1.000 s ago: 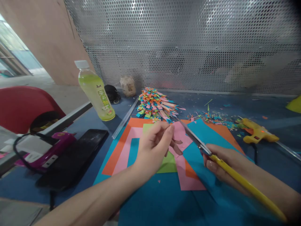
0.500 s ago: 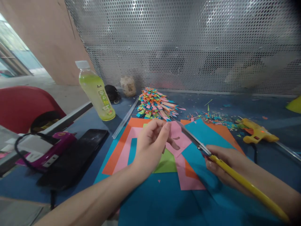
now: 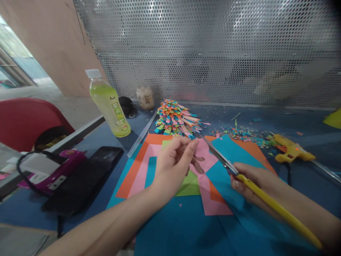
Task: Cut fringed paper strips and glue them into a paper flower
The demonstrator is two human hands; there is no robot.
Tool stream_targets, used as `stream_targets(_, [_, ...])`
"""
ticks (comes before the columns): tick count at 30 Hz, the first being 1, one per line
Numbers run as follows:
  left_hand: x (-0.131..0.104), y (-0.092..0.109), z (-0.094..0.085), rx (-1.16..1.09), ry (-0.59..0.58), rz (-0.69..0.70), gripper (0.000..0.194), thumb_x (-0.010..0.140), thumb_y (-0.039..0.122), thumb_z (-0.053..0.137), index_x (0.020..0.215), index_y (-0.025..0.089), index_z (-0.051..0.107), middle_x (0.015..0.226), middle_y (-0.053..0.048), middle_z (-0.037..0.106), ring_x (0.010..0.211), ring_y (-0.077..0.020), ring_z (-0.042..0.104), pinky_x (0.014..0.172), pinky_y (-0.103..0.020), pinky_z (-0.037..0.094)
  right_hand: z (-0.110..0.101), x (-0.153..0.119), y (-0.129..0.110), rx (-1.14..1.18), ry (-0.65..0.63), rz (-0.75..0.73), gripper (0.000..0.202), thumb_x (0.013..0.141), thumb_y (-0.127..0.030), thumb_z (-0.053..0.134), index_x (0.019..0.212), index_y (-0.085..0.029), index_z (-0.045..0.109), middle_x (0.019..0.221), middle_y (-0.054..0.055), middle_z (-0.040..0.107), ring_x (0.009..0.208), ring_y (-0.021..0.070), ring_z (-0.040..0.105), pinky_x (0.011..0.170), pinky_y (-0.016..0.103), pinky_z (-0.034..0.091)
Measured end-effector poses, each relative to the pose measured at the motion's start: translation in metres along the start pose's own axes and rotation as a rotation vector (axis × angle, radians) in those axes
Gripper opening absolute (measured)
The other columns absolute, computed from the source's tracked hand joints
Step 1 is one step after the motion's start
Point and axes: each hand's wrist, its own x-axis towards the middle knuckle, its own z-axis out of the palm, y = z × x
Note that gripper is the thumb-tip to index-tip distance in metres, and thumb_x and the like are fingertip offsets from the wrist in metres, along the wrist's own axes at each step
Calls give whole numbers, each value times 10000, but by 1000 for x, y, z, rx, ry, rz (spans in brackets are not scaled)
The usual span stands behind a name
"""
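My right hand [image 3: 250,181] grips scissors [image 3: 225,161] with long yellow handles. Their metal blades point up and left and look nearly closed, the tips just beyond my left fingertips. My left hand [image 3: 176,160] is raised over the papers, thumb and forefinger pinched together and the other fingers loosely curled. Anything in that pinch is too small or hidden to make out. Behind these fingers shows pink paper [image 3: 209,160], on or above a blue sheet [image 3: 226,149]. Below the left hand lies a green sheet [image 3: 190,185], among orange, pink and blue ones.
At the back stands a heap of multicoloured folded paper strips [image 3: 176,117]. Paper scraps [image 3: 245,135] and a yellow glue gun [image 3: 293,147] lie right. On the left are a drink bottle [image 3: 110,106], a clear stick [image 3: 142,135], a phone [image 3: 85,181] and a purple power strip [image 3: 61,177].
My left hand's fingertips have shifted slightly right and down. The scissors have barely moved; their handle end sits a little further left. The papers lie as before.
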Motion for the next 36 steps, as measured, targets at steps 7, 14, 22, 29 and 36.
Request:
stream_targets(7, [1,0,0,-13,33,13,213,827,309,553,686,161,492,543,44,553,393,-67,581,323,-142,351,1,1,4,-31,31,-14,412,844,-581,354,670,-208,365,575,-50,304,498,99,291,461,235,228])
stream_targets(14, [5,-2,-4,-18,98,35,203,816,307,567,694,148,535,505,58,538,384,-50,562,317,-123,337,-2,1,-1,-14,-35,39,399,834,-572,375,680,-204,369,591,-49,322,508,95,306,463,225,249])
stream_targets(22, [2,-1,1,-79,-70,-101,191,787,308,592,702,143,544,609,-5,654,416,-73,595,326,-138,354,2,1,-3,155,55,77,391,809,-585,420,705,-211,370,545,-75,249,435,77,249,401,221,195])
stream_targets(29, [0,-1,2,-72,-129,-139,195,832,260,523,677,142,534,611,-13,662,424,-67,595,334,-134,358,0,3,1,28,54,17,385,833,-565,399,700,-204,392,597,-41,360,514,103,345,470,230,281])
stream_targets(36, [-1,-1,1,-65,-147,-144,193,829,259,527,672,148,542,608,-11,663,428,-66,596,330,-131,359,4,3,8,13,79,-4,442,817,-628,363,686,-206,394,577,-46,333,498,102,315,454,236,253])
